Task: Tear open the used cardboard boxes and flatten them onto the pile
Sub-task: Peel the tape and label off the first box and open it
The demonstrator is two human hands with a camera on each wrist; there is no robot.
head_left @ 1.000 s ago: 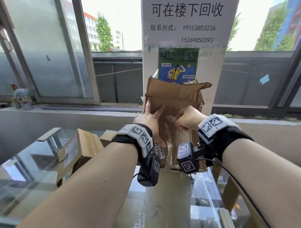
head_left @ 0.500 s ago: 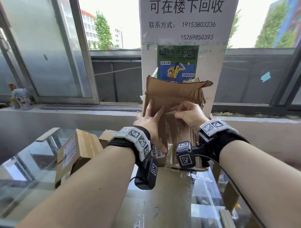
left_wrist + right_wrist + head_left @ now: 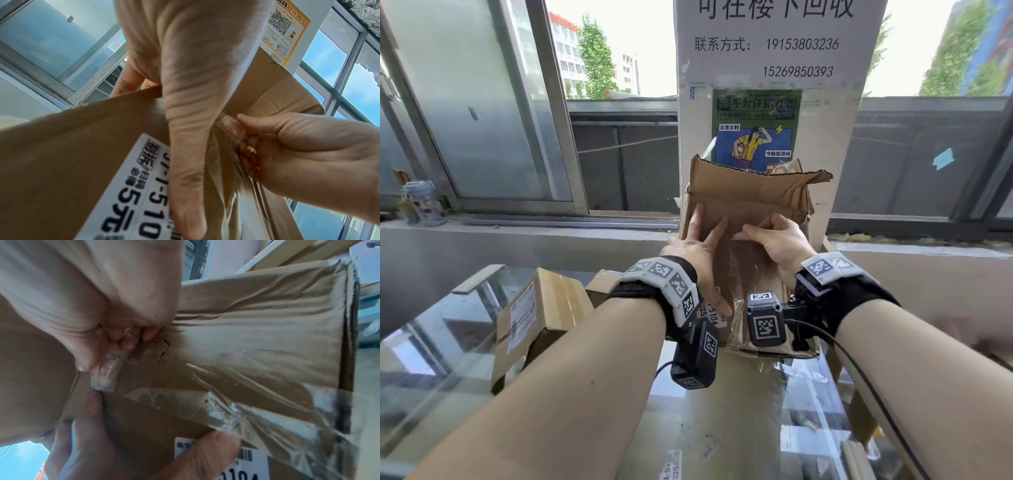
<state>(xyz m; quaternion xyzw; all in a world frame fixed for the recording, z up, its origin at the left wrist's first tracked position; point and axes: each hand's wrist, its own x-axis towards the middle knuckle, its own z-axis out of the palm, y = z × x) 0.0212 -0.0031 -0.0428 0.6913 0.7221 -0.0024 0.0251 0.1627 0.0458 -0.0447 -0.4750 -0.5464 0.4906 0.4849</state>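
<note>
A worn brown cardboard box (image 3: 750, 198) stands upright on the glass table against a white pillar, its top flap torn and creased. My left hand (image 3: 702, 250) presses flat on its front face with straight fingers beside a white shipping label (image 3: 131, 186). My right hand (image 3: 774, 240) pinches the end of a clear tape strip (image 3: 107, 368) partly peeled off the box front (image 3: 257, 331). The same tape strip (image 3: 232, 128) shows between my right thumb and fingers in the left wrist view. Loose wrinkled tape (image 3: 257, 405) hangs lower on the face.
A smaller closed box (image 3: 541, 315) with a label lies on the glass table (image 3: 431, 359) to the left. Flat cardboard (image 3: 712, 428) lies on the table in front of me. The white pillar (image 3: 777, 68) and a window ledge (image 3: 517, 229) stand behind.
My right hand has risen up the box face, peeling the clear tape upward. My left hand has stayed pressed on the box, shifting slightly higher.
</note>
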